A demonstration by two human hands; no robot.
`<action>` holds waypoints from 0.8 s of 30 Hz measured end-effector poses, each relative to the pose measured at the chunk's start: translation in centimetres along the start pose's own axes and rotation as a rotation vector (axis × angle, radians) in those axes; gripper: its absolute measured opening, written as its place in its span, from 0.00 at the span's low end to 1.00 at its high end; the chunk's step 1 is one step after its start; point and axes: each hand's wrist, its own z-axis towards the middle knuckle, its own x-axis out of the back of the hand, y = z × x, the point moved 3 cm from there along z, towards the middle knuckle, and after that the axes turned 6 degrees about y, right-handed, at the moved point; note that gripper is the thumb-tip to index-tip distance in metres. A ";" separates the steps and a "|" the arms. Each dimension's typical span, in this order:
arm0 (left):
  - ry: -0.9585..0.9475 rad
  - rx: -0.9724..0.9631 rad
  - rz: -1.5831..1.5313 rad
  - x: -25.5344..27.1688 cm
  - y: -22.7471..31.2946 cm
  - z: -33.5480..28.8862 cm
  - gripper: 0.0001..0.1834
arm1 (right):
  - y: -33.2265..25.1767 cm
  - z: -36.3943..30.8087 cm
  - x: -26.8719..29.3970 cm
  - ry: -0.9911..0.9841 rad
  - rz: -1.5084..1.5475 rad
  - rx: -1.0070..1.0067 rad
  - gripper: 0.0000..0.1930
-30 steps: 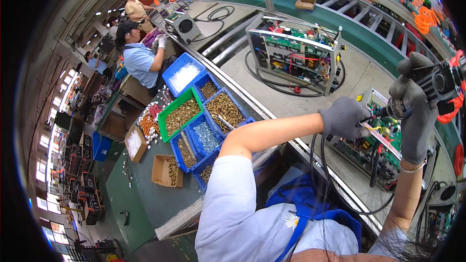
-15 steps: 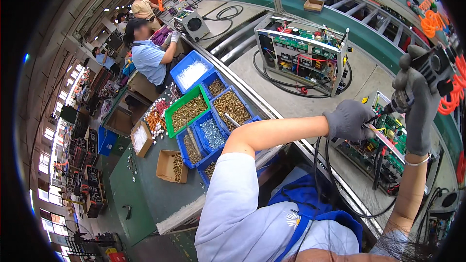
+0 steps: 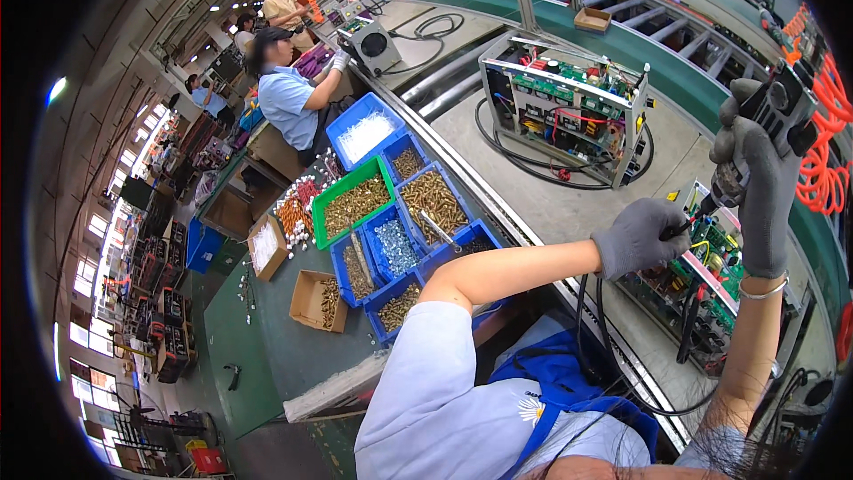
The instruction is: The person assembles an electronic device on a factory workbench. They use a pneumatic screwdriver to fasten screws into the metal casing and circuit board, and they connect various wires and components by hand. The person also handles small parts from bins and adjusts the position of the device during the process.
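Observation:
My right hand (image 3: 762, 187), in a grey glove, is wrapped round a power screwdriver (image 3: 730, 185) with a dark body. Its bit slants down and left toward my left fingertips. My left hand (image 3: 641, 236), also grey-gloved, is closed in a pinch on something small and dark at the bit's end; I cannot make out what. Both hands are over an open metal-framed electronics unit (image 3: 724, 289) with green circuit boards and coloured wires. Part of this unit is hidden behind my hands and right forearm.
Another open electronics unit (image 3: 564, 111) stands farther back, ringed by black cable. Left of the bench edge, blue bins (image 3: 425, 236) and a green bin (image 3: 348, 236) hold screws and small parts. Orange coiled hose (image 3: 826, 160) hangs at right. A co-worker (image 3: 289, 93) works at far left.
The view has shifted slightly, so the bench and bins appear farther right. My left hand has moved slightly down in the picture; the screwdriver stays in my right hand.

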 end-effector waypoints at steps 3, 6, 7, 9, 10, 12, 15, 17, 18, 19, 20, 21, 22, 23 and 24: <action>-0.046 0.078 -0.073 0.1 -0.2 0.1 0.09 | 0.1 0.1 -0.1 -0.014 0.023 -0.003 0.17; -0.070 0.094 -0.072 0.4 -0.1 0.3 0.09 | 0.5 0.6 -0.6 -0.021 0.038 -0.034 0.16; -0.074 0.115 -0.083 0.3 0.0 0.2 0.09 | 0.5 0.7 -0.9 -0.027 0.030 -0.046 0.16; -0.087 0.126 -0.099 0.2 0.1 0.2 0.09 | 0.3 0.8 -1.3 -0.020 -0.004 -0.101 0.16; -0.094 0.120 -0.098 0.2 0.2 0.3 0.09 | 0.4 0.8 -1.3 -0.026 0.004 -0.104 0.16; -0.115 0.126 -0.101 0.0 0.3 0.4 0.09 | 0.9 0.8 -0.8 -0.041 0.018 -0.116 0.17; -0.135 0.121 -0.090 -0.1 0.4 0.4 0.08 | 1.1 0.8 -0.1 -0.048 0.045 -0.087 0.18; -0.107 0.074 -0.065 -0.1 0.1 0.3 0.08 | 1.1 0.6 0.2 -0.038 0.046 -0.084 0.18; -0.117 0.115 -0.086 -0.1 0.2 0.2 0.08 | 1.0 0.5 0.3 -0.035 0.047 -0.083 0.18; -0.124 0.156 -0.106 0.1 0.2 0.0 0.08 | 1.0 0.5 0.4 -0.039 0.051 -0.073 0.19; -0.121 0.201 -0.137 0.1 0.4 -0.1 0.08 | 1.0 0.5 0.6 -0.055 0.047 -0.068 0.19; -0.131 0.200 -0.100 0.2 0.6 -0.1 0.08 | 1.0 0.4 0.6 -0.073 0.045 -0.064 0.19; -0.138 0.202 -0.062 0.5 0.8 0.1 0.08 | 1.0 0.5 0.6 -0.093 0.057 -0.052 0.20; -0.146 0.202 -0.038 0.3 1.0 0.2 0.09 | 0.9 0.4 0.9 -0.113 0.056 -0.042 0.20; -0.138 0.228 -0.069 0.3 1.2 0.1 0.09 | 0.8 0.3 1.0 -0.136 0.067 -0.034 0.20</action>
